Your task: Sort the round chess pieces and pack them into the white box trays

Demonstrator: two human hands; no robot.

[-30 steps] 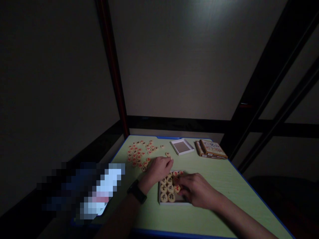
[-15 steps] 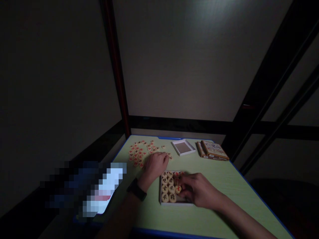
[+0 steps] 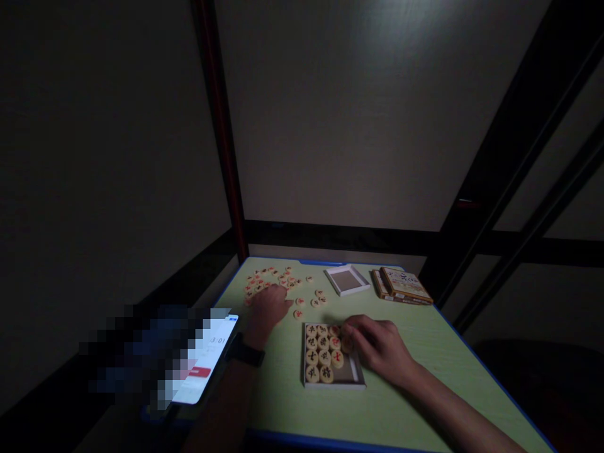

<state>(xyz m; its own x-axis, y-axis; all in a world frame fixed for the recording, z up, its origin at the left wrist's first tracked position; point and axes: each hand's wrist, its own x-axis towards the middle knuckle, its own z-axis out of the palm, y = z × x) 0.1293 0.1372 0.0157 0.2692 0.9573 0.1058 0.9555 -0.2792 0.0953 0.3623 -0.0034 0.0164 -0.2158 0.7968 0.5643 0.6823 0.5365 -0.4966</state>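
Observation:
My left hand, with a dark watch on the wrist, reaches over the scattered Chinese chess pieces on the table's left side. Its fingers bend down among them, the thumb held apart; nothing shows in its grasp. At the right side of a shallow white box is my right hand, fingers closed on a round chess piece in the third row from the front. Black-marked pieces fill the two left columns; red-marked pieces stand beside them. The box's front right corner shows bare bottom. Fingers partly hide its back right corner.
Several loose pieces lie between the pile and the box. Farther back is a white box lid, with stacked printed boxes to its right. A lit phone stands at the table's left edge. Walls rise behind.
My left hand has moved left into the scattered pieces, uncovering red-marked ones near the box. My right hand has shifted slightly up and right, revealing the box's front right corner.

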